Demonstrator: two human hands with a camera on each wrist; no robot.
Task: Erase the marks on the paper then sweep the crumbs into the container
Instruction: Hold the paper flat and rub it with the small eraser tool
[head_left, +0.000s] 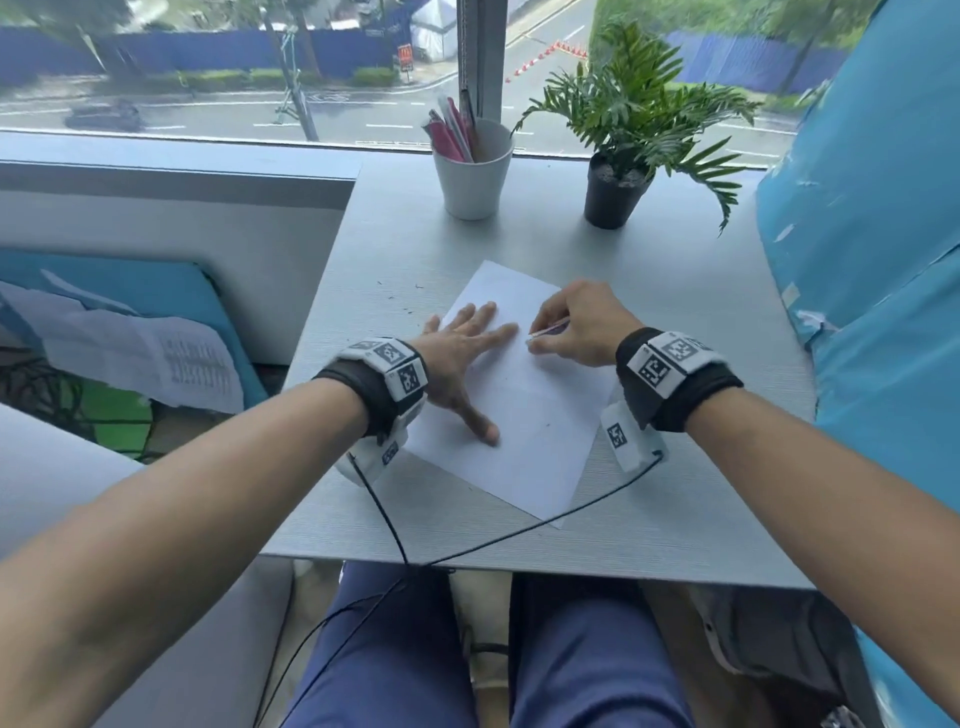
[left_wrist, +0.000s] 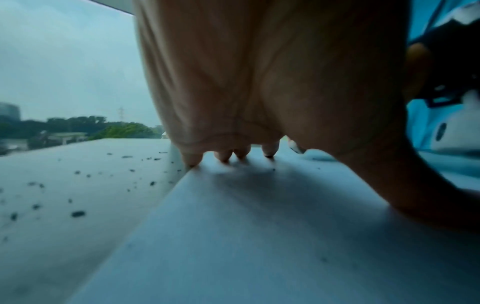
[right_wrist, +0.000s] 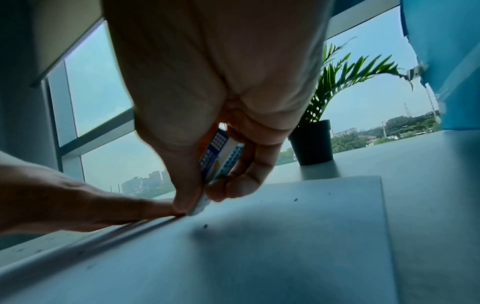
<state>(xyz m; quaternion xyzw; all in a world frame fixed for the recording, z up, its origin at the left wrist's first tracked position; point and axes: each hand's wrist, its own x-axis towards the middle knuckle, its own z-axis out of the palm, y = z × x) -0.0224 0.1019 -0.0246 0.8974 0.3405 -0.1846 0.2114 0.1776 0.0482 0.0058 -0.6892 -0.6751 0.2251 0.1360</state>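
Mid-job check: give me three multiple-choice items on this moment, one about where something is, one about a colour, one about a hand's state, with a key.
1. Where do most eraser crumbs lie?
A. on the table left of the paper
B. inside the white cup
C. in the plant pot

2. What colour is the plant pot?
A. red
B. black
C. yellow

3. What is the left hand doing?
A. gripping a pen
B. hanging off the table edge
C. pressing flat on the paper

Key: 1 A, the left wrist view shows dark specks scattered on the table beside the sheet's left edge. 2 B, the pot is black in the head and right wrist views. 3 C, its fingers are spread straight on the sheet while the right hand pinches the eraser, tip on the paper.
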